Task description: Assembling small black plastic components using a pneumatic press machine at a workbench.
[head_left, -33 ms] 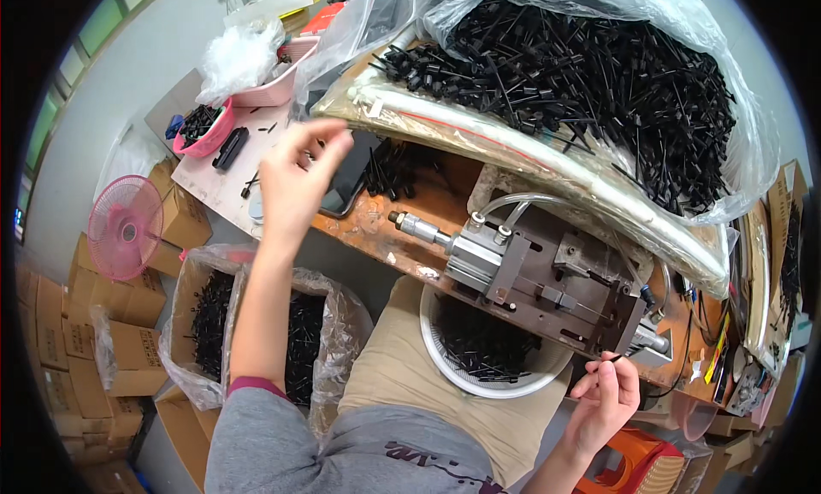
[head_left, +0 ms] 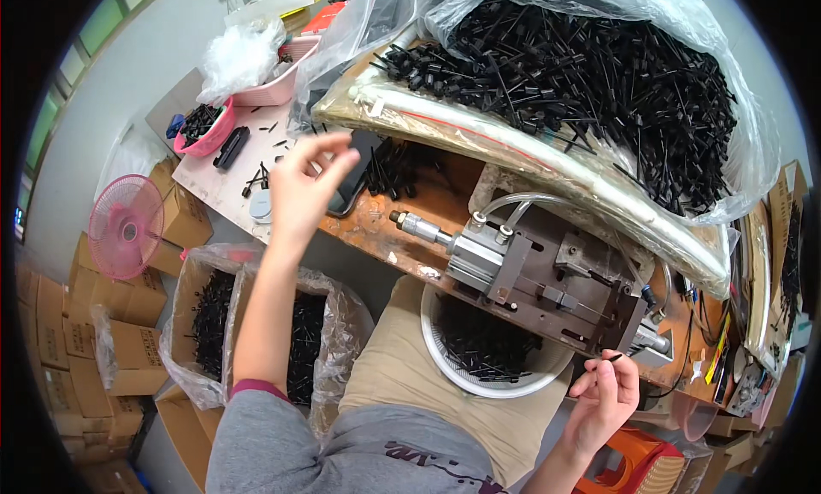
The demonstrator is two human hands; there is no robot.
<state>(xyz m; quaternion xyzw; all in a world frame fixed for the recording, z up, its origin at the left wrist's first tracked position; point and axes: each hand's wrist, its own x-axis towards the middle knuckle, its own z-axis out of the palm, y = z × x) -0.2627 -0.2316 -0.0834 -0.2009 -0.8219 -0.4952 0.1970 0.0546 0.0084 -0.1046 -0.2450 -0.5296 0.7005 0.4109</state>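
Note:
My right hand (head_left: 605,396) is at the right end of a metal jig with an air cylinder (head_left: 522,276). Its thumb and fingertips pinch a small black plastic piece (head_left: 615,357), mostly hidden by the fingers. My left hand (head_left: 310,179) hovers over the left part of the table, its fingers curved and apart, with nothing visibly held. Beside it lie a dark flat tray-like thing (head_left: 349,186) and a pile of black plastic pieces with thin stems (head_left: 392,169). Below the jig, a white basket (head_left: 432,353) with more black pieces sits between my legs.
A large plastic-lined box (head_left: 513,147) heaped with black pieces stands behind the jig. Lined boxes (head_left: 198,391) of pieces are at lower left, near a pink fan (head_left: 128,230). Pink baskets (head_left: 224,133) stand at far left. An orange stool (head_left: 637,468) is at lower right.
My left hand has moved slightly down and to the right, uncovering some loose black pieces and a round lid on the table. My right hand has stayed nearly still.

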